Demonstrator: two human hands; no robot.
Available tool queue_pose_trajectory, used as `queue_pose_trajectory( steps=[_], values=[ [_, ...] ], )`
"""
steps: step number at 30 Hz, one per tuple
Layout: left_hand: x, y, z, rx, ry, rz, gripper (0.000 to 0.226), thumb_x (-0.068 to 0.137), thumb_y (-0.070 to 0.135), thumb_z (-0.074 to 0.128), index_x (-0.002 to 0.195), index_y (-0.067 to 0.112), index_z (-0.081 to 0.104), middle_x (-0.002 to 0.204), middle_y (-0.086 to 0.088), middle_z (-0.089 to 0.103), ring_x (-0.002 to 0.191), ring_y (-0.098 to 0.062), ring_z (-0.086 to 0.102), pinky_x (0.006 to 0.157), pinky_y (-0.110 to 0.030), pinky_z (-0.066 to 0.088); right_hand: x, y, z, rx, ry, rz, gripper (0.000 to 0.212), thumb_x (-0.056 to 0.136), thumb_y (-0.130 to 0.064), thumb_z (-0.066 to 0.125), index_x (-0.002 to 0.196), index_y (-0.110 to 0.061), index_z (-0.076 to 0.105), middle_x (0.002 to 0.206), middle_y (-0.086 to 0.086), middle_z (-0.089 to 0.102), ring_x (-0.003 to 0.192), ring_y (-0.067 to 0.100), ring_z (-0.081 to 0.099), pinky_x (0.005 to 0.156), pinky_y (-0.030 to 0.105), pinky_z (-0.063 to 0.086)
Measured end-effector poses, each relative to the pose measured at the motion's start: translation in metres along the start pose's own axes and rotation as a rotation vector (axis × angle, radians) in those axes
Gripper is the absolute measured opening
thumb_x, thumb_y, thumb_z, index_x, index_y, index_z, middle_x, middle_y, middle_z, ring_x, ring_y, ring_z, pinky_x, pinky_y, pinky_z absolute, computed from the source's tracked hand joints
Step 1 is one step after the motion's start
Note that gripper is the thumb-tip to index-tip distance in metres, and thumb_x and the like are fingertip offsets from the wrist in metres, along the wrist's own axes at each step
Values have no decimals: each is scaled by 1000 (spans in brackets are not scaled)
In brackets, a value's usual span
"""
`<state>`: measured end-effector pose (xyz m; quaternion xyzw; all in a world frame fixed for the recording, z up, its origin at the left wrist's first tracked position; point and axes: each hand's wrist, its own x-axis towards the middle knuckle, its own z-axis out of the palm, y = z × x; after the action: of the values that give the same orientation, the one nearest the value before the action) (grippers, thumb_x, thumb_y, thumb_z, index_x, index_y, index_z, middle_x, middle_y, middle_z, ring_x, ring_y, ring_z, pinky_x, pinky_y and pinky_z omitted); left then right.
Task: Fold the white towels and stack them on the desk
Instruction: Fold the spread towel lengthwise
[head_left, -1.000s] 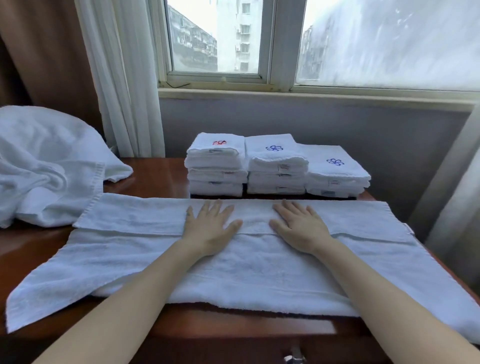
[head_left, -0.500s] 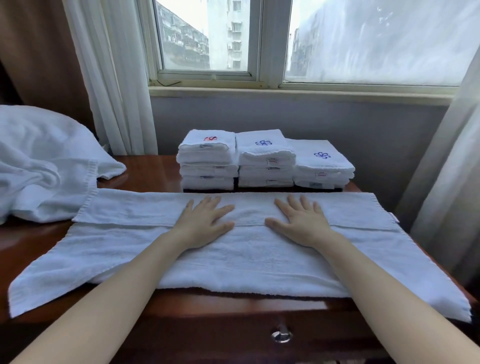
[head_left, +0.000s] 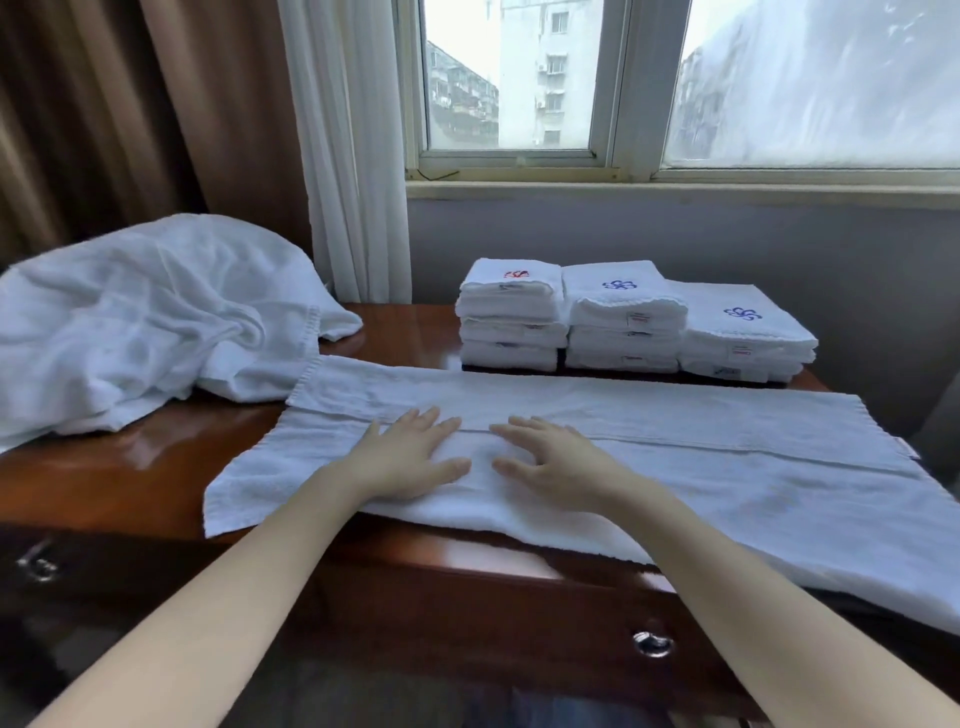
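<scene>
A long white towel (head_left: 701, 457) lies spread across the wooden desk (head_left: 405, 327), its far edge folded toward me into a band. My left hand (head_left: 410, 460) and my right hand (head_left: 550, 462) press flat on its middle, fingers straight, thumbs a short gap apart. Behind the towel stand three stacks of folded white towels (head_left: 623, 322), one with a red logo and two with blue logos. A heap of unfolded white towels (head_left: 140, 322) sits at the left of the desk.
A white curtain (head_left: 353, 156) and a brown curtain (head_left: 130, 114) hang behind the desk's left part. A window sill (head_left: 675, 189) runs above the stacks. The desk's front has a drawer with a metal knob (head_left: 653, 643).
My hands have slid closer together on the towel. The camera has swung left, so the desk and stacks sit further right in view.
</scene>
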<state>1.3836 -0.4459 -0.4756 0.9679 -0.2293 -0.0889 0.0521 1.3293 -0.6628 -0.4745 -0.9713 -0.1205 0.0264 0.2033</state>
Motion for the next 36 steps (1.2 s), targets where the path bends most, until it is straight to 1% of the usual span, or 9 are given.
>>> queue_pose_trajectory(
  steps=[4,8,12,15,17,20,29,33,36],
  values=[
    [-33,-26,2,-74,15,18,66,96,65,34,155,41,19,165,11,3,151,-5,-4,122,-47,-2,0,-30,8,116,-10,-82,38,97,-55,48,125,-35,63,138,-12,55,125,10,51,106,34,40],
    [-68,-50,6,-272,85,51,55,86,66,57,138,53,46,156,27,25,145,5,15,122,-34,16,-3,-49,15,69,-5,-133,19,93,-52,54,97,-36,64,111,-14,64,99,9,58,91,38,50],
    [-86,-62,12,-304,318,2,32,89,29,62,119,41,66,131,23,58,124,-1,51,104,-24,41,-12,-55,16,41,20,-132,17,91,-41,61,101,-27,65,116,-8,65,105,14,59,92,37,49],
    [-92,-65,12,-253,436,-55,29,87,12,56,100,34,70,96,20,66,101,-8,61,76,-10,40,-19,-59,14,36,75,-110,18,89,-41,63,100,-27,66,108,-10,67,101,13,61,88,35,51],
    [-95,-69,8,-208,508,-118,27,85,13,54,86,36,68,79,20,61,88,-11,60,63,-20,37,-20,-60,12,44,154,-79,13,87,-44,63,85,-31,63,89,-17,64,85,7,60,74,31,51],
    [-100,-78,3,-217,606,-204,20,87,20,54,86,34,68,82,17,62,84,-13,57,64,-29,37,-24,-59,13,-14,240,-22,22,85,-51,63,73,-34,56,71,-16,56,66,0,51,55,25,37],
    [-109,-89,-3,-320,747,-391,25,87,16,40,74,20,61,74,6,64,78,-22,58,68,-35,45,-30,-66,4,124,98,-41,25,89,-48,65,72,-31,60,60,-15,50,44,-8,48,49,21,30],
    [-103,-91,-8,-296,769,-399,24,86,15,41,72,19,61,72,3,62,75,-24,56,62,-33,42,-27,-66,-13,105,103,-54,23,92,-44,62,73,-31,60,64,-13,52,51,-5,50,49,17,30],
    [-91,-91,-20,-273,822,-397,22,86,16,42,73,20,59,65,5,59,63,-17,51,52,-26,31,-13,-64,-27,-38,311,-50,20,93,-44,57,81,-29,63,73,-14,55,63,2,49,53,24,33]
  ],
)
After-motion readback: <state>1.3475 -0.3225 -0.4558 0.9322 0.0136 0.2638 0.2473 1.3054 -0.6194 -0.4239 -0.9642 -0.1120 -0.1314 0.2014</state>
